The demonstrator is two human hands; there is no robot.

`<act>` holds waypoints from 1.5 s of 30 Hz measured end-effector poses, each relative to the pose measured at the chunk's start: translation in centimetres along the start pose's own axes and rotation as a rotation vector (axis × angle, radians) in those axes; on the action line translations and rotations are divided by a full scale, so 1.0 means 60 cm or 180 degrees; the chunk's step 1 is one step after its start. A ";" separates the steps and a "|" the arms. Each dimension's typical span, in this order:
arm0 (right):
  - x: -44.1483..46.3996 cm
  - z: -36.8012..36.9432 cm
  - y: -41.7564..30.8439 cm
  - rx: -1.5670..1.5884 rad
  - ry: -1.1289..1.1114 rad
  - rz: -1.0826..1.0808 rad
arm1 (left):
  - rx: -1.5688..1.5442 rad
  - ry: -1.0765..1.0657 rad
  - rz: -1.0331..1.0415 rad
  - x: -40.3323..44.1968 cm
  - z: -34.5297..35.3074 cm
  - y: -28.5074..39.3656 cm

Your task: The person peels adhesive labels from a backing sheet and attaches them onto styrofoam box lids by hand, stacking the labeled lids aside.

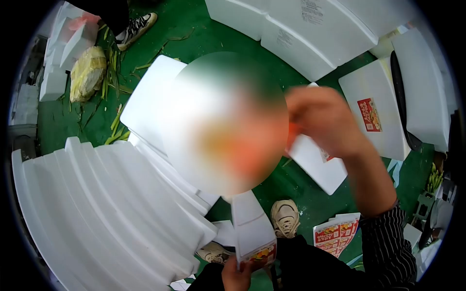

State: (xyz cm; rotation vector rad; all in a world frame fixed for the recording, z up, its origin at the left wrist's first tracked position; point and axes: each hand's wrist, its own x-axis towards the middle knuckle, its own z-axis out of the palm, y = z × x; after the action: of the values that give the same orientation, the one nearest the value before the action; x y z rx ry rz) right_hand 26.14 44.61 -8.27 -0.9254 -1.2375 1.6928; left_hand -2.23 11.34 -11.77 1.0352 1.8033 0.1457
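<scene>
My left hand (237,276) is closed on the lower end of a sheet of stickers (253,225), a long white strip with a red and yellow printed label near my fingers. My right hand (323,114) is raised to the right of the middle, smeared by motion, with its fingers curled. Something red-orange shows just below the fingertips, but its kind is unclear. A round blurred patch covers the middle of the view and hides what lies there. Left of it, part of a white foam box (148,104) shows.
Stacked white foam lids (121,208) fill the lower left. White foam boxes (298,43) stand at the back, and a labelled box (357,87) at right. More printed sticker sheets (337,235) lie by my foot. Green stalks litter the floor near another person's shoe (136,31).
</scene>
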 end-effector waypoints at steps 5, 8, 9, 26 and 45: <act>0.226 0.097 0.130 -0.0378 0.0135 0.0330 | 0.0230 -0.0206 0.0400 0.005 -0.004 0.035; 0.292 0.101 0.184 -0.0884 0.0275 0.0458 | -0.0202 -0.0471 0.0057 0.007 -0.009 0.052; 0.306 0.100 0.199 -0.0929 0.0366 0.0528 | -0.0117 -0.0430 0.0106 0.008 -0.012 0.055; 0.364 0.164 0.232 -0.4619 0.0021 -0.1152 | -0.0912 -0.0635 -0.0536 0.022 -0.030 0.041; 0.261 0.037 0.259 -0.3692 0.1214 0.0988 | -0.0770 -0.0558 -0.0657 0.004 0.003 0.032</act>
State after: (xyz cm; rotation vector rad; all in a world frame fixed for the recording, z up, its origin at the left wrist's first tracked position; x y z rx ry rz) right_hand 15.04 55.46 -24.16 -2.0769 -1.8532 0.7909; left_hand -1.00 12.61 -11.03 0.6664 1.6738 0.1384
